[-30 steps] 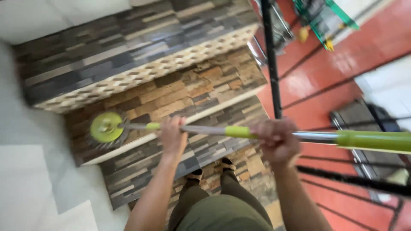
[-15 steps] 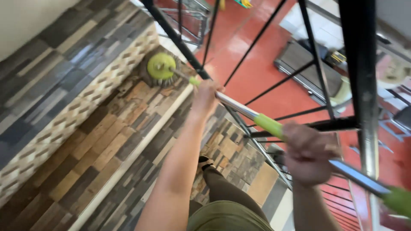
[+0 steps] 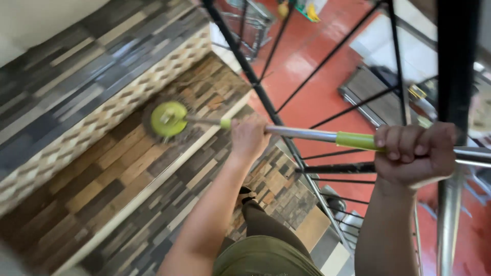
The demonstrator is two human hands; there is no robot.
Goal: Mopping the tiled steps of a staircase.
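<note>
Gripping one long spin mop with a silver metal pole and lime-green plastic fittings (image 3: pixel 307 134), the person uses both bare hands. The left hand (image 3: pixel 249 137) is closed around the pole near its lower end, just behind a short green collar, with the knuckles turned up. The right hand (image 3: pixel 414 153) is clenched around the pole farther up, at about 3 o'clock from the left hand, its fingers (image 3: pixel 404 148) curled over the end of a longer green sleeve.

One round mop head (image 3: pixel 170 119) shows, a lime-green disc with a pale hub in the middle and a fringe of dark grey strands around its edge. It lies flat on a stair tread of brown wood-look tiles (image 3: pixel 112 168), at about 9 o'clock from the left hand. The pole runs from the disc almost level across the view to the right edge, slightly blurred along its length.

Three stair treads can be counted: a grey striped one at about 10 o'clock from the mop head, the brown one under it, and a darker one at about 5 o'clock. Several black metal railing bars (image 3: pixel 266 97) fan out at 1 o'clock, over one glossy red floor (image 3: pixel 317 61) well below. Olive-green trousers (image 3: pixel 261 255) fill the bottom middle.
</note>
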